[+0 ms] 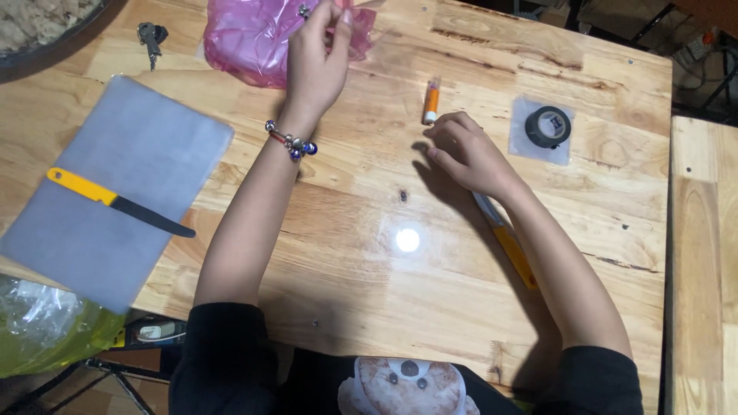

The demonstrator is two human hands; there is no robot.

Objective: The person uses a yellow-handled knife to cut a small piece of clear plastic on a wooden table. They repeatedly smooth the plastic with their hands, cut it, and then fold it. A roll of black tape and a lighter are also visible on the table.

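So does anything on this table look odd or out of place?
Nothing spilled or broken. One oddity: a yellow-handled tool lies half hidden under the right forearm, behind the right hand. A similar yellow-handled knife lies askew across the grey sheet.

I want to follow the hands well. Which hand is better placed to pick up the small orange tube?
Probably the right hand: its fingertips are right beside the orange tube on the wooden table. The left hand is raised over the pink plastic bag, pinching something small.
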